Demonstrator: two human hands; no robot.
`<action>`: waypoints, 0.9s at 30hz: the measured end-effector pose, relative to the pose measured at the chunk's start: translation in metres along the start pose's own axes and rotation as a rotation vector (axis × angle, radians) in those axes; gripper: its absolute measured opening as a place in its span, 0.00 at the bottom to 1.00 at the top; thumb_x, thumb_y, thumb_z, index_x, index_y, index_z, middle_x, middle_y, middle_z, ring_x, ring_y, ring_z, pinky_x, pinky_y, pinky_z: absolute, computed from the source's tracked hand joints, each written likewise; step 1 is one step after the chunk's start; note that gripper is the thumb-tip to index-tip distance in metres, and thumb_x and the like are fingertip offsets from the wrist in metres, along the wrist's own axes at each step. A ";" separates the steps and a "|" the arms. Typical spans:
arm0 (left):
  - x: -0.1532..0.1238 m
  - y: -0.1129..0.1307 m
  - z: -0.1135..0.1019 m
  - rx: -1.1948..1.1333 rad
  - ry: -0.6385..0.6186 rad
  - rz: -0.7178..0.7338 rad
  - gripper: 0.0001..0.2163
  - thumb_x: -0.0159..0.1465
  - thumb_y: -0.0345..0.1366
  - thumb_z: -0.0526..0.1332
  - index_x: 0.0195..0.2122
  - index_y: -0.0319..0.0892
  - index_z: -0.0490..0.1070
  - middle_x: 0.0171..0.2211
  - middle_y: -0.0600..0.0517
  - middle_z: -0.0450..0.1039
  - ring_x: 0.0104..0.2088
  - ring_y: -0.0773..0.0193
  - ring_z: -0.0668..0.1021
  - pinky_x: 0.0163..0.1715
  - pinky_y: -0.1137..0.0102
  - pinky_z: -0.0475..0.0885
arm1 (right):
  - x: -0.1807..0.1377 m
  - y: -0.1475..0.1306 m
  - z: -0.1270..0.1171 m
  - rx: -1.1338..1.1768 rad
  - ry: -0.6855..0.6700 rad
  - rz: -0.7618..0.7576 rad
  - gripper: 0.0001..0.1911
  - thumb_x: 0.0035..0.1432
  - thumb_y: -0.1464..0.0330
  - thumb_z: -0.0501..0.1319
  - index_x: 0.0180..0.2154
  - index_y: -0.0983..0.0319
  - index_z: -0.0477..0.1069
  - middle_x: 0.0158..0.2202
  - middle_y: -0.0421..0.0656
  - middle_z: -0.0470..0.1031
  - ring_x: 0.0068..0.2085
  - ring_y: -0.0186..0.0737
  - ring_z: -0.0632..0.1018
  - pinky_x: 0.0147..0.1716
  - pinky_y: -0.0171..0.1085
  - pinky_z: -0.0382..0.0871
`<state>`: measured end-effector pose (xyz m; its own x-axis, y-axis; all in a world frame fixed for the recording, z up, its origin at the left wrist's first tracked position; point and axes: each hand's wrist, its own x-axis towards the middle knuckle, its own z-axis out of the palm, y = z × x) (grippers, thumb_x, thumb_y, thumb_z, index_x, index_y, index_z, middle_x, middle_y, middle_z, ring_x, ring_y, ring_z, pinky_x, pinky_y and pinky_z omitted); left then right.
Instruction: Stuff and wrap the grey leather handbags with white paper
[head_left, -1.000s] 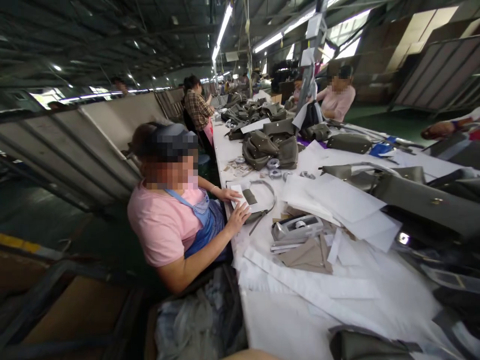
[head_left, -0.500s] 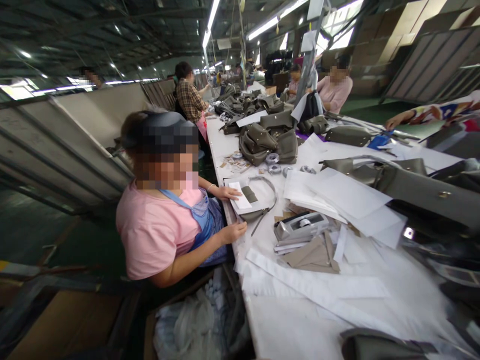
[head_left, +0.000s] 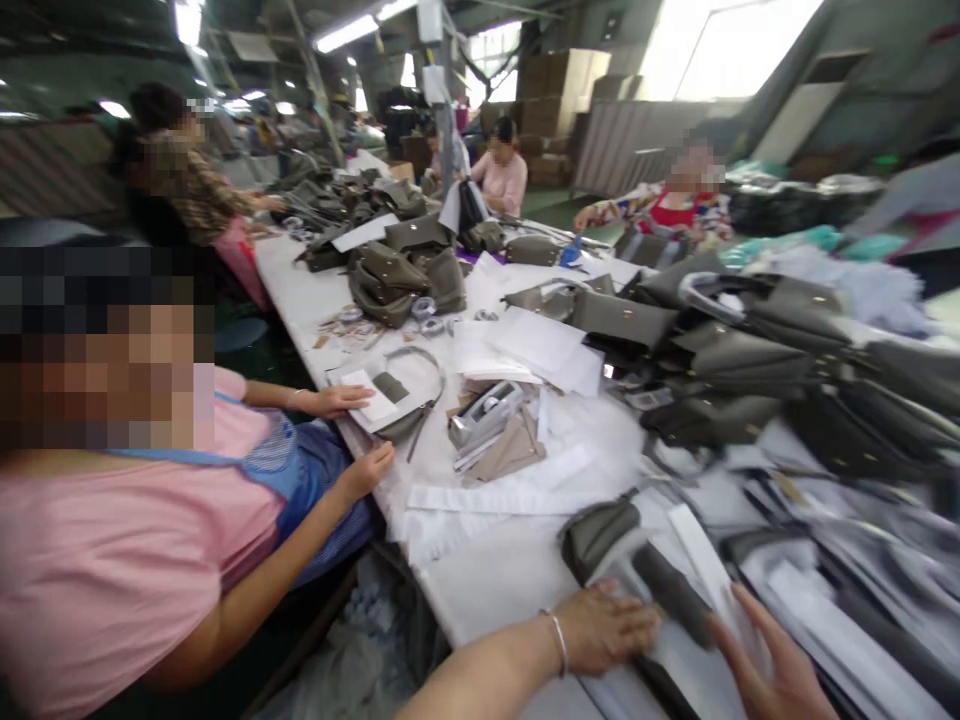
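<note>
A grey-green handbag (head_left: 664, 580) lies on the table before me, partly covered by pale wrapping. My left hand (head_left: 604, 630), with a bracelet at the wrist, rests flat on its near side, fingers stretched out. To the right, my right hand (head_left: 776, 665) has its thumb and fingers around the lower end of a white paper strip (head_left: 697, 550); blur hides the exact contact. The bag's rounded end (head_left: 596, 540) points away to the left. White papers show beneath and beside it.
A co-worker in a pink shirt (head_left: 112, 560) sits close at left, hands at another bag (head_left: 405, 425). A tape dispenser (head_left: 491, 410), white sheets (head_left: 540, 345) and brown pieces (head_left: 506, 450) lie mid-table. Several handbags (head_left: 750, 360) are piled at right. More people work farther back.
My view has swung to the right. Both my hands, out of sight before, now show at the handbag near the bottom. The co-worker's hands have stayed at their bag.
</note>
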<state>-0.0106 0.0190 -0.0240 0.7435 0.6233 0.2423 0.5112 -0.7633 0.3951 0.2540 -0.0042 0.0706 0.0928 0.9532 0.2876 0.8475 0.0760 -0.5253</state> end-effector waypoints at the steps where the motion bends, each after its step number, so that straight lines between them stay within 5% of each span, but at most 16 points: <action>1: 0.012 0.016 0.013 -0.004 -0.014 0.069 0.19 0.71 0.34 0.48 0.62 0.48 0.62 0.67 0.49 0.57 0.63 0.56 0.68 0.60 0.55 0.65 | 0.004 0.000 -0.008 0.003 0.070 0.034 0.29 0.54 0.45 0.58 0.53 0.51 0.72 0.53 0.47 0.75 0.55 0.58 0.74 0.54 0.57 0.70; 4: 0.026 0.040 0.028 -0.015 -0.055 0.127 0.22 0.72 0.32 0.44 0.67 0.41 0.53 0.68 0.46 0.54 0.65 0.57 0.64 0.64 0.54 0.61 | 0.012 -0.003 -0.017 0.045 0.201 0.034 0.32 0.57 0.46 0.57 0.55 0.58 0.70 0.57 0.50 0.72 0.58 0.54 0.72 0.60 0.55 0.65; 9: 0.026 0.030 0.022 -0.033 -0.109 0.112 0.23 0.71 0.29 0.46 0.68 0.42 0.49 0.68 0.46 0.55 0.67 0.56 0.61 0.66 0.54 0.55 | 0.000 -0.003 0.010 0.111 0.108 -0.070 0.23 0.60 0.53 0.61 0.52 0.59 0.72 0.54 0.51 0.75 0.55 0.50 0.75 0.56 0.53 0.69; 16: 0.031 0.033 0.021 -0.061 -0.135 0.072 0.18 0.70 0.30 0.51 0.60 0.40 0.62 0.57 0.43 0.69 0.63 0.55 0.65 0.66 0.54 0.56 | -0.033 0.002 0.055 0.016 -0.035 -0.171 0.16 0.60 0.61 0.62 0.50 0.57 0.73 0.55 0.48 0.74 0.54 0.49 0.75 0.52 0.51 0.71; 23: 0.045 0.034 -0.003 -0.301 -0.266 0.008 0.24 0.60 0.31 0.62 0.58 0.40 0.65 0.61 0.41 0.65 0.63 0.47 0.64 0.66 0.50 0.55 | -0.049 0.017 0.072 -0.052 -0.079 -0.173 0.17 0.64 0.62 0.58 0.53 0.57 0.71 0.53 0.47 0.76 0.51 0.49 0.77 0.49 0.49 0.74; 27: 0.069 0.025 -0.019 -0.617 -0.237 -0.222 0.21 0.58 0.27 0.58 0.54 0.40 0.69 0.56 0.43 0.69 0.59 0.51 0.69 0.63 0.55 0.62 | -0.054 0.023 0.076 0.007 -0.027 -0.136 0.17 0.65 0.62 0.57 0.54 0.58 0.70 0.54 0.47 0.75 0.53 0.48 0.77 0.51 0.50 0.74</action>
<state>0.0455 0.0462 0.0198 0.7597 0.6460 -0.0744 0.3756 -0.3425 0.8612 0.2283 -0.0315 -0.0181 -0.0368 0.9417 0.3344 0.8478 0.2066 -0.4884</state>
